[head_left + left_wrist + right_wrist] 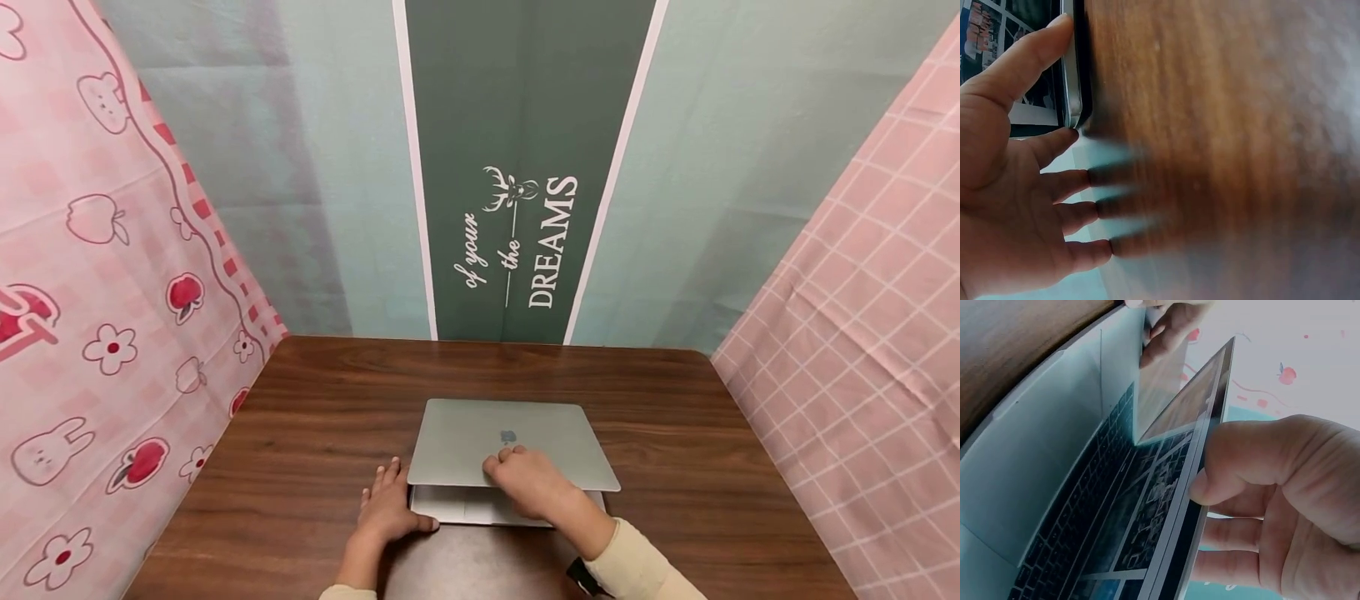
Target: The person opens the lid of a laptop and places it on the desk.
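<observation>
A silver laptop [480, 433] lies on the table with its lid partly raised. Its hinge faces the far side and the gap faces the person. In the right wrist view the dark keyboard [1079, 506] and the glossy screen [1154, 506] show inside. My right hand [528, 479] grips the lid's free edge, thumb [1210, 475] on the screen side and fingers behind the outer face. At the laptop's near left corner rests my left hand [390, 504], fingers spread straight on the tabletop. Its thumb [1041, 50] lies along the base's front edge.
The laptop stands on a brown wood-grain table [322, 425]. A green curtain [517, 100] hangs behind the far edge, with pink patterned cloth [112, 275] on the left and pink checked cloth [870, 333] on the right. A black strap [585, 575] shows at the right wrist.
</observation>
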A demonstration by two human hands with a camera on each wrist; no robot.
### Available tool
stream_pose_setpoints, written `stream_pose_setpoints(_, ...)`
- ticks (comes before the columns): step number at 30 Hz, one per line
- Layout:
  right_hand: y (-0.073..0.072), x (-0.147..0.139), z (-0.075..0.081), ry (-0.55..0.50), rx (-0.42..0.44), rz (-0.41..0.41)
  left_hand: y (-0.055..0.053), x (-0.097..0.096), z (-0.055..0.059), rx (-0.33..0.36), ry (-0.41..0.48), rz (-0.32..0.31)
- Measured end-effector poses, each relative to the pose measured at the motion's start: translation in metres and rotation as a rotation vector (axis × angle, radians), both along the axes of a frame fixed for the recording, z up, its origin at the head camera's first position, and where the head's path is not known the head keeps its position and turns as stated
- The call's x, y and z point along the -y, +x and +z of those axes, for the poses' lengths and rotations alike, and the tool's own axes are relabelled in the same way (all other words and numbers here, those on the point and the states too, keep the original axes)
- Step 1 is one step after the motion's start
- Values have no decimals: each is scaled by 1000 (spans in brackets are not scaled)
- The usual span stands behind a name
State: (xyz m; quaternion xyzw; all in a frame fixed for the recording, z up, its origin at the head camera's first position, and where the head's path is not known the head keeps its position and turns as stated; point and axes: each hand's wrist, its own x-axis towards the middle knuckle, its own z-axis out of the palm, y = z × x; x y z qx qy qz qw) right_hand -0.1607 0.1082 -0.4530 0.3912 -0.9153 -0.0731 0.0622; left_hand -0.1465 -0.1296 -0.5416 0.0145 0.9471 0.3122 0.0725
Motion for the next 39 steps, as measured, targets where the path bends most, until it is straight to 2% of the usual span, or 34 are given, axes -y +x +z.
stream_pose_setpoints(8, -3, 2, 12, -9, -14, 25, 1, -1, 4, -2, 4, 5)
stream_pose_setpoints(17, -7, 3, 20, -6, 56, 6, 1, 1, 6, -19, 24, -6)
stream_pose_setpoints(26, -7, 4, 15, -9, 17, 38, 1, 3, 5, -17, 44, -2)
stream_pose_setpoints(30, -9, 4, 18, -42, 32, 27, 0, 2, 5, -18, 33, 9)
stream_pose_setpoints(39, -17, -1, 28, -55, -38, 39, -1, -1, 3, -15, 53, 12)
